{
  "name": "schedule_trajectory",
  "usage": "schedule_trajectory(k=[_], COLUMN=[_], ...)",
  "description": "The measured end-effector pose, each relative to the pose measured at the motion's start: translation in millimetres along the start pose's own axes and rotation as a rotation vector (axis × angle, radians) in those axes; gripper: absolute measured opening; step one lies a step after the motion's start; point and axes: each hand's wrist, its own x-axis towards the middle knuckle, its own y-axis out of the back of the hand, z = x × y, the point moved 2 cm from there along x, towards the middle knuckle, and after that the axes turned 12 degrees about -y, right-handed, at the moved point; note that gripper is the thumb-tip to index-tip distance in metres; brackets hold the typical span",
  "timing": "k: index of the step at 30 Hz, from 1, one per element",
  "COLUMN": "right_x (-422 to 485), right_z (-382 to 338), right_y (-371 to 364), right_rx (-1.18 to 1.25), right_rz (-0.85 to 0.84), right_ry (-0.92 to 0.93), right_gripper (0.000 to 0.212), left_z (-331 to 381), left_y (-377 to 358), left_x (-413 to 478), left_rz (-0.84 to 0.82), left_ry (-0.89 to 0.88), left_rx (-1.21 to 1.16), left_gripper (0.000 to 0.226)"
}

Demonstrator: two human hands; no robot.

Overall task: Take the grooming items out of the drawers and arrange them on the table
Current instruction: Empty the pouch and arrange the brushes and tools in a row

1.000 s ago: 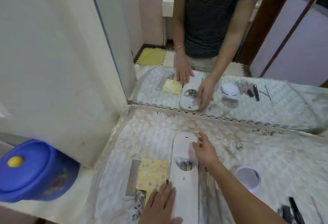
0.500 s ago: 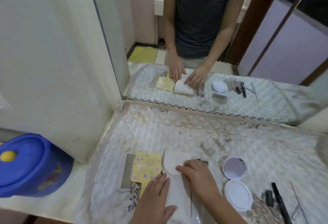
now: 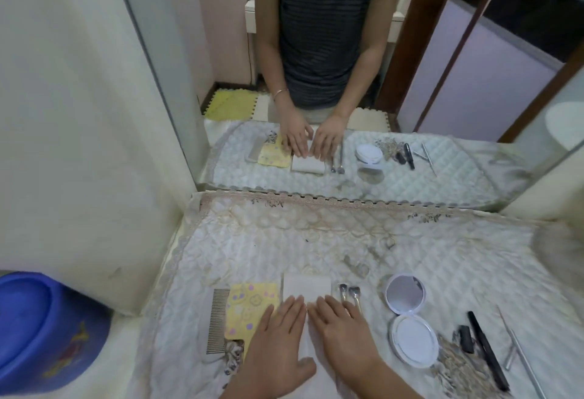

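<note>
A folded white pouch [image 3: 307,286] lies on the quilted table cover [image 3: 284,240]. My left hand [image 3: 278,348] and my right hand [image 3: 341,332] rest flat on its near half, fingers spread, gripping nothing. Left of it lie a yellow patterned card [image 3: 249,307] and a metal comb [image 3: 217,319]. Two small metal spoon-tipped tools [image 3: 349,292] lie just right of the pouch, partly under my right fingers. Further right sit an open white compact mirror [image 3: 407,322], a black pencil [image 3: 488,351], a small black piece [image 3: 465,338] and thin metal tools [image 3: 518,351].
A large mirror [image 3: 347,82] stands along the table's far edge and reflects the person and the items. A white wall panel [image 3: 79,114] borders the left. A blue lidded bin [image 3: 44,329] stands low at the left.
The long white pouch has been folded shut into a short rectangle. Both hands have drawn together and now lie flat on it. The view has tilted down towards the near edge.
</note>
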Motion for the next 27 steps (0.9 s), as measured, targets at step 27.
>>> schedule_trajectory(k=[27], right_x=[-76], right_z=[133], right_y=[0], right_rx=[0.393], right_rz=[0.037], right_ry=[-0.543], right_gripper=[0.088], left_z=[65], left_y=[-17], left_x=[41], left_rz=[0.227], left_ry=[0.055], left_rx=[0.006], left_gripper=[0.058])
